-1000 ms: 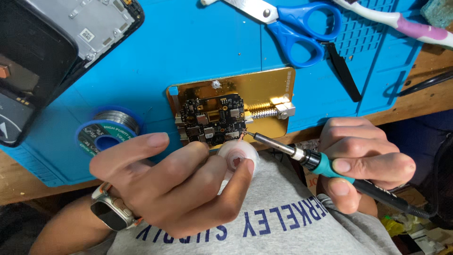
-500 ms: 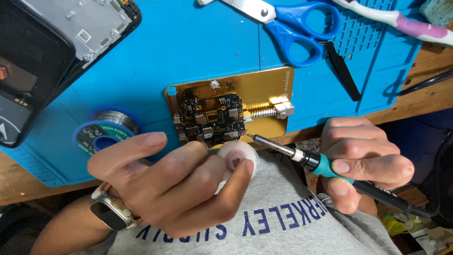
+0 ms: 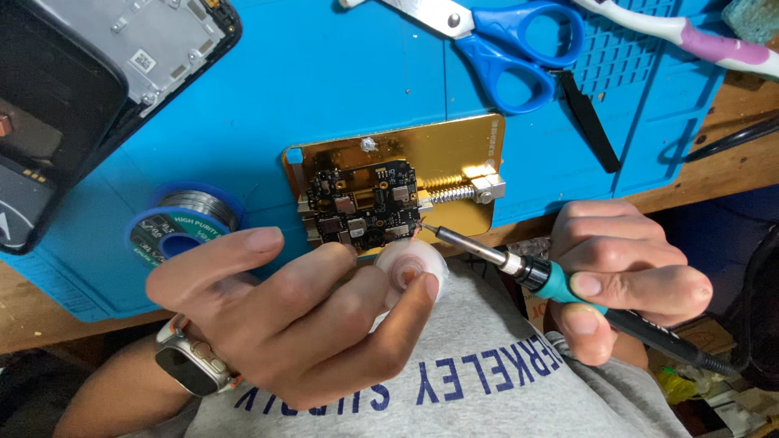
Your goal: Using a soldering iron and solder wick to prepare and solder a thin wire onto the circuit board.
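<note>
**Iron tip at the board's near right corner**

The right hand [image 3: 625,280] is closed in a pen grip around a soldering iron [image 3: 560,288] with a teal collar. The iron's long axis runs from that hand up and to the left, and its tip sits at the lower right corner of the circuit board [image 3: 363,203]; whether it touches cannot be told. The left hand [image 3: 300,324] is curled, pinching a small white round roll [image 3: 410,268] between thumb and fingers, just left of the iron's shaft and just below the board. The right hand is the nearer to the joint by way of the tip.

The board is clamped in a gold holder [image 3: 454,150] on a blue mat [image 3: 324,73]. Left of the left hand lies a solder spool [image 3: 182,223] with a blue round label. Farther off, blue-handled scissors [image 3: 503,40] lie above, and an opened phone [image 3: 89,89] up to the left.
</note>
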